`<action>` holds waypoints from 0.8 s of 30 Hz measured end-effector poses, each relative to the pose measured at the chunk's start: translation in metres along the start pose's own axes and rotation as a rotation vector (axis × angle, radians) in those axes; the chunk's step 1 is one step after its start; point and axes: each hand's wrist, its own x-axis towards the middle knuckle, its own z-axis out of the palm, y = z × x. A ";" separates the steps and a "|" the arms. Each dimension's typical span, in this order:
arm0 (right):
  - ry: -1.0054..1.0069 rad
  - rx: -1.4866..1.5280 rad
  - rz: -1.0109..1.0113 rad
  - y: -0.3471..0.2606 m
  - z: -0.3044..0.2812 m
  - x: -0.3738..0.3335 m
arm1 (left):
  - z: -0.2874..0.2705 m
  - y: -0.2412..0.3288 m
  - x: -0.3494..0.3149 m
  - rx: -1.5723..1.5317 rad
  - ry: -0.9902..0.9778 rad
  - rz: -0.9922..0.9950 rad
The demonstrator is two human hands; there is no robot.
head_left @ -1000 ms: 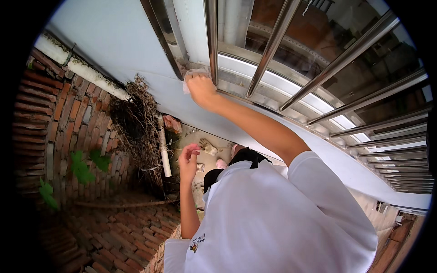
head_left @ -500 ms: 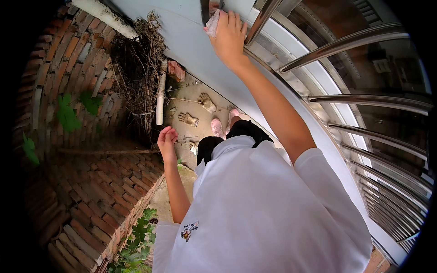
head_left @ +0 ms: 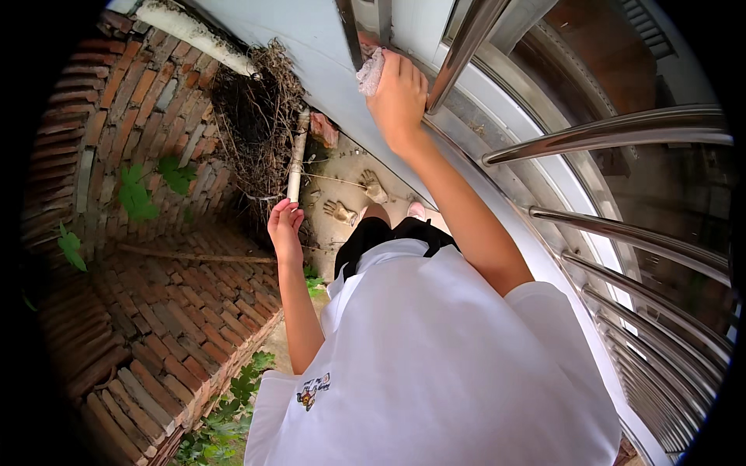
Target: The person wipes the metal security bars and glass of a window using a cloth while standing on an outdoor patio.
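Note:
My right hand (head_left: 401, 97) reaches up at the top of the view, its fingers closed over a crumpled, pale greyish-pink cloth (head_left: 371, 73). The cloth lies against the window's metal frame, beside a dark upright bar (head_left: 349, 31). A shiny steel window bar (head_left: 463, 58) stands just to the right of that hand. On the left my left hand (head_left: 285, 235) is raised with loosely curled fingers, slightly apart, and nothing visible in them. Its fingertips appear close below the lower end of a white pipe (head_left: 297, 159); whether they touch it I cannot tell.
Along the right run several steel bars (head_left: 622, 233) before the window. A brick wall (head_left: 155, 326) with leaves fills the left. Dry twigs (head_left: 260, 116) hang by the pipe. Two dirty work gloves (head_left: 339, 211) lie on the concrete floor near my feet.
My view has shifted, so most things sit lower and farther right. My right hand still grips the cloth at the frame. My left hand now appears nearer the pipe's lower end.

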 end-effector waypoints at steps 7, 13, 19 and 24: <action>-0.053 -0.060 -0.020 -0.013 -0.009 -0.004 | 0.064 0.018 0.090 0.206 -0.358 -0.075; -0.137 -0.001 0.041 -0.042 -0.034 -0.029 | 0.098 0.026 0.156 0.512 -0.676 -0.135; 0.100 -0.040 0.139 -0.064 -0.064 0.001 | 0.092 0.024 0.202 0.642 -0.881 -0.102; -0.069 -0.285 0.118 -0.032 -0.016 0.002 | 0.094 0.014 0.210 0.665 -1.000 -0.172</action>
